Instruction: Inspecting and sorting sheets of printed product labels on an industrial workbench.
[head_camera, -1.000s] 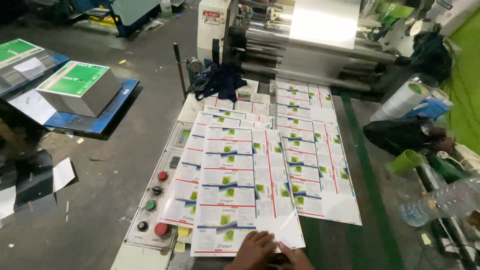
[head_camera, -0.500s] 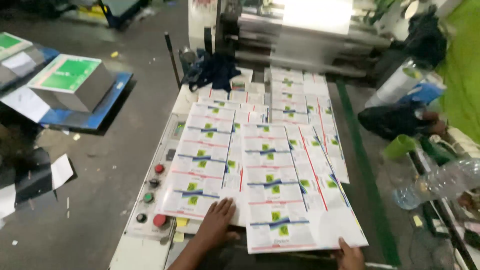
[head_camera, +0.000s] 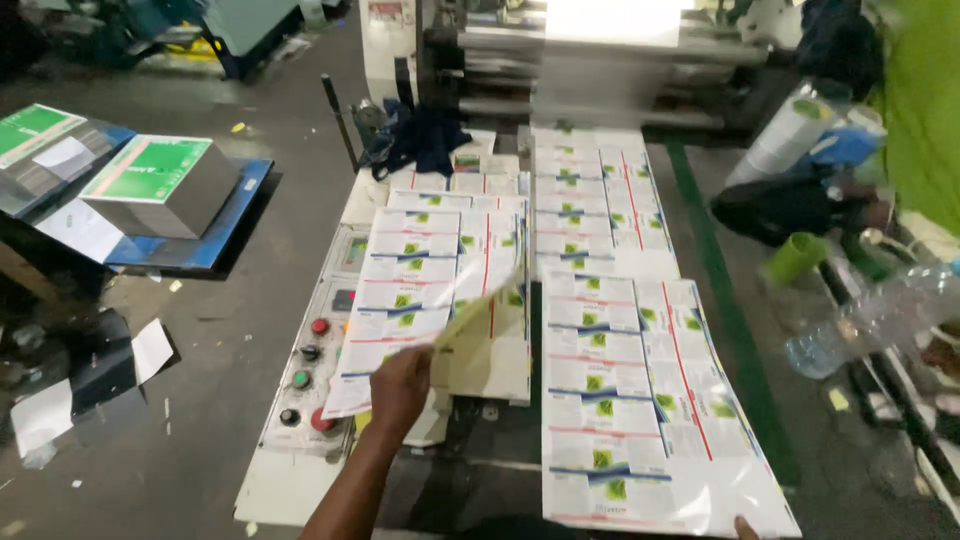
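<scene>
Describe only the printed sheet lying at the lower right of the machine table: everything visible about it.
The printed sheet is a long, glossy white film-like sheet carrying two columns of repeated labels with green marks and blue bands, split by a red lengthwise line. It lies flat on the machine table, its near edge overhanging toward the camera. The right hand, barely in view, touches its near right corner. The left hand holds a different sheet.

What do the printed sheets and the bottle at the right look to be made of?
Printed sheets: probably glossy plastic film or laminate; glare shows on them, and the one lifted by the left hand looks translucent and bends limply. Bottle: clear, thin plastic, see-through and crinkled.
</scene>
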